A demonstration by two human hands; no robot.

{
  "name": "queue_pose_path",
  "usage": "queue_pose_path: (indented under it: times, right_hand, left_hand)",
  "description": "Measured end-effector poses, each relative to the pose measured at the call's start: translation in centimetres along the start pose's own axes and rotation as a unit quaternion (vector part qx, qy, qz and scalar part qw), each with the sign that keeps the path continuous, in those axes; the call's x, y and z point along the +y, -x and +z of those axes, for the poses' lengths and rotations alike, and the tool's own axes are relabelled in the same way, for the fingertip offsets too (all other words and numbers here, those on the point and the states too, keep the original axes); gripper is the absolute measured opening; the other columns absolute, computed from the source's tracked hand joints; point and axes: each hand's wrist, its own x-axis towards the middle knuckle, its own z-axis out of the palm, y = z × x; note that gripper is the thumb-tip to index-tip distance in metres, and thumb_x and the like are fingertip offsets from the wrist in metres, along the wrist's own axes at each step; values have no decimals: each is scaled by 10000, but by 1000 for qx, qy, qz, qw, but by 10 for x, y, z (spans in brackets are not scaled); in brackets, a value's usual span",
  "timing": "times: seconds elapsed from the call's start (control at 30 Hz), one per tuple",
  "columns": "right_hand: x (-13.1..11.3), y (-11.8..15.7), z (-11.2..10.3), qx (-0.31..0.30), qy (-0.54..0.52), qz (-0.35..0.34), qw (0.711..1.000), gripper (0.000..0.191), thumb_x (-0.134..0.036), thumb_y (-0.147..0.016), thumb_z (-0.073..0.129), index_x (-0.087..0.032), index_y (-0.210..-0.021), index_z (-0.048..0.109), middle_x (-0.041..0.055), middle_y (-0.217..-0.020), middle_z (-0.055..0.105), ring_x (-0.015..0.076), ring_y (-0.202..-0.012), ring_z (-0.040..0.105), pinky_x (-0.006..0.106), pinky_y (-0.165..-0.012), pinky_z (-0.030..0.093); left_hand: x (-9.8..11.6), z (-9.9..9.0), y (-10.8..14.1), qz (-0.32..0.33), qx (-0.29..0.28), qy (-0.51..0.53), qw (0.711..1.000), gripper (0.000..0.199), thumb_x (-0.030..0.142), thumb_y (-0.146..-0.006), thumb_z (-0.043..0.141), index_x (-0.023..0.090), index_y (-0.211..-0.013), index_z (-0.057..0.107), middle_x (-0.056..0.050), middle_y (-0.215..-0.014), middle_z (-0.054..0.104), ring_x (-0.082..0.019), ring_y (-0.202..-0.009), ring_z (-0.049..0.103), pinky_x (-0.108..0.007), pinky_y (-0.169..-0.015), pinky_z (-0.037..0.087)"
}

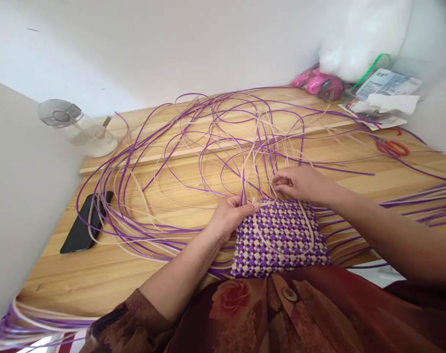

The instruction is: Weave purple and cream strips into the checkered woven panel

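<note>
A woven panel in purple and beige checks lies at the table's near edge, against my clothing. My left hand grips its upper left corner, thumb on top and fingers behind, where strands rise. Above the panel's top edge, my right hand is closed with curled fingers beside the upright beige strands; whether a strand is pinched in it is hidden. One beige strand loops down over the panel's face. Long loose purple and beige strands fan out from the panel to the back and both sides.
A black phone lies at the left under some strands. A clear jug stands at the back left. Orange-handled scissors, a pink item in plastic, a white bag and papers are at the right back. Strands hang over the left edge.
</note>
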Motion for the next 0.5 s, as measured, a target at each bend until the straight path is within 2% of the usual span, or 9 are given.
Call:
queue_pose_path:
  times: [0.1, 0.17, 0.23, 0.27, 0.3, 0.33, 0.37, 0.43, 0.5]
  right_hand:
    - [-1, 2, 5, 46, 43, 39, 997, 254, -320, -869, 517, -175, -1033, 647, 64, -861, 710, 182, -736, 612, 271, -625, 353]
    - [5, 0, 1, 31, 54, 38, 997, 214, -331, -861, 527, -173, -920, 660, 62, -788, 693, 173, -676, 583, 271, -596, 326]
    - [19, -5, -13, 40, -27, 51, 998, 197, -345, -832, 573, -175, -778, 657, 48, -701, 661, 151, -618, 545, 267, -584, 322]
    - [29, -8, -24, 92, -111, 85, 986, 196, -351, -823, 591, -175, -760, 651, 43, -674, 642, 139, -597, 526, 264, -581, 330]
    - [41, -12, -37, 163, -204, 132, 956, 201, -362, -831, 588, -175, -789, 649, 42, -672, 629, 130, -589, 516, 261, -584, 346]
    - [54, -15, -50, 272, -313, 204, 887, 197, -360, -840, 583, -172, -828, 642, 46, -671, 612, 124, -581, 508, 261, -582, 360]
    - [65, -18, -63, 330, -344, 239, 846, 244, -368, -909, 464, -179, -871, 613, 54, -698, 598, 121, -591, 504, 261, -581, 367]
    - [77, -20, -81, 352, -382, 270, 811, 292, -342, -957, 333, -191, -899, 576, 80, -769, 605, 136, -655, 551, 278, -616, 411]
    - [68, -15, -82, 336, -412, 268, 803, 234, -354, -947, 374, -202, -952, 552, 89, -865, 628, 149, -698, 591, 302, -645, 448]
  left_hand:
    - [-1, -1, -1, -1, 1, 0, 1000, 301, 370, -594, 838, 136, -673, 667, 20, -579, 602, -66, -477, 471, -220, -509, 334]
    - [-2, -1, -1, -5, 4, -3, 1000, 314, 374, -585, 843, 130, -691, 677, 8, -603, 620, -72, -494, 491, -220, -518, 344]
    - [-2, -1, -1, -9, 5, -7, 1000, 327, 385, -584, 843, 124, -698, 681, -5, -618, 633, -79, -507, 507, -221, -527, 353]
    - [-1, -1, -1, -11, 4, -8, 1000, 330, 388, -585, 842, 124, -696, 680, -7, -617, 633, -80, -506, 508, -222, -525, 353]
    - [-1, 0, -1, -12, 3, -7, 1000, 328, 386, -584, 843, 125, -694, 679, -6, -613, 631, -80, -502, 506, -221, -520, 349]
    - [0, 0, -1, -11, 4, -5, 1000, 323, 380, -581, 845, 127, -689, 675, -2, -604, 625, -78, -495, 500, -220, -512, 341]
    - [1, 0, 0, -11, 6, -4, 1000, 319, 376, -577, 846, 130, -677, 670, 3, -591, 616, -76, -485, 491, -220, -502, 333]
    - [3, 1, 1, -12, 10, -2, 1000, 312, 371, -570, 845, 134, -645, 655, 12, -562, 598, -73, -465, 473, -223, -488, 320]
    - [4, 2, 1, -13, 8, -2, 1000, 313, 377, -571, 839, 137, -617, 643, 16, -536, 582, -71, -448, 457, -228, -484, 314]
